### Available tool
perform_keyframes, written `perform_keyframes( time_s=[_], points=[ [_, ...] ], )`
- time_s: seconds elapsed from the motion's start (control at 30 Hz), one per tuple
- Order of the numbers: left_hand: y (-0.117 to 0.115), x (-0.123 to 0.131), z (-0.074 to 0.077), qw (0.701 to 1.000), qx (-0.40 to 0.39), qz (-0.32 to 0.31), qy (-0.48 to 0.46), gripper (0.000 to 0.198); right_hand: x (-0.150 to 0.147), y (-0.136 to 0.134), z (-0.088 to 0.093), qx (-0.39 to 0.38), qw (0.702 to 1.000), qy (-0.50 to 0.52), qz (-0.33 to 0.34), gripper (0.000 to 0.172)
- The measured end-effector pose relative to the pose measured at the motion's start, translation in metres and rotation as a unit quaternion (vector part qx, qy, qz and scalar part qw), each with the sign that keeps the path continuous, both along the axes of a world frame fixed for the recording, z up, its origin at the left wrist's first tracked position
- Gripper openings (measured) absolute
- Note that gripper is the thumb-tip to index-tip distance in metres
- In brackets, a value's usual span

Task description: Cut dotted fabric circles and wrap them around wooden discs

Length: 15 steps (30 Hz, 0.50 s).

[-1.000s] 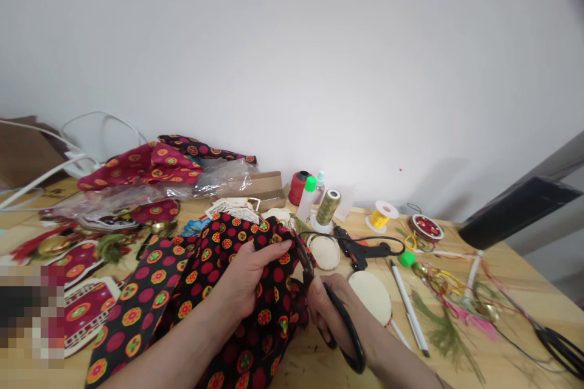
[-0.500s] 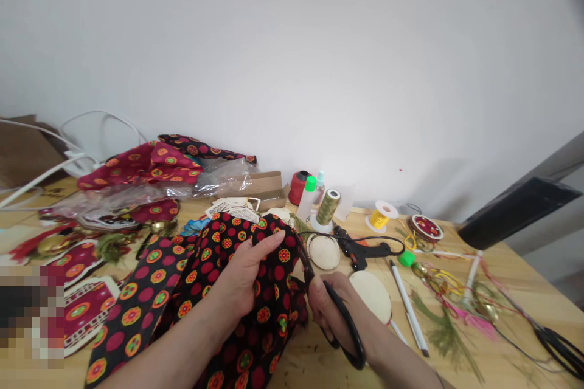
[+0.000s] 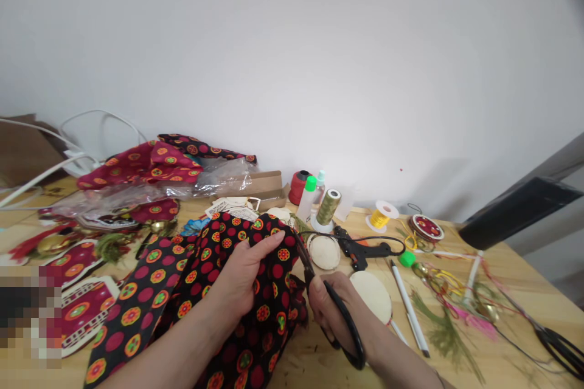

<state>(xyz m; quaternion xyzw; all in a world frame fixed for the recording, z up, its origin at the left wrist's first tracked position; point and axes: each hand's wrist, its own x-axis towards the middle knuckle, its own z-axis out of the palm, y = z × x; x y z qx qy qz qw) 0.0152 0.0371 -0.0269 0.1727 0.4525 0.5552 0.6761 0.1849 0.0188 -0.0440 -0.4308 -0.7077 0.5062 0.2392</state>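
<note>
A black cloth point(image 3: 219, 292) printed with red dots and orange flowers lies bunched on the wooden table point(image 3: 502, 340) in front of me. My left hand point(image 3: 244, 276) grips a raised fold of it, fingers closed over the edge. My right hand point(image 3: 335, 310) holds black-handled scissors point(image 3: 340, 316), fingers through the loops. The blades point(image 3: 305, 261) point up and away along the cloth's right edge, right beside my left fingertips.
Round pale discs point(image 3: 371, 295) and a black glue gun point(image 3: 360, 250) lie right of the scissors. Thread spools point(image 3: 327, 208), bottles, a white pen point(image 3: 408, 307), tassels and a second pair of scissors point(image 3: 561, 346) sit further right. Red patterned fabric point(image 3: 141, 164), plastic and cables fill the left.
My left fingers have shifted slightly on the fold and the cloth edge has moved a little. The scissors stay almost in place.
</note>
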Motion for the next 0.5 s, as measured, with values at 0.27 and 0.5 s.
perform_keyframes(
  time_s=[0.27, 0.5],
  points=[
    [0.0009, 0.0007, 0.0011, 1.0, 0.005, 0.001, -0.004, 0.008, 0.0019, -0.0006, -0.002, -0.013, 1.0, 0.002, -0.001, 0.064],
    [0.0011, 0.0, -0.0011, 1.0, 0.02, 0.001, -0.005, 0.004, 0.0021, 0.0023, 0.0019, -0.004, 1.0, -0.009, 0.001, 0.066]
  ],
)
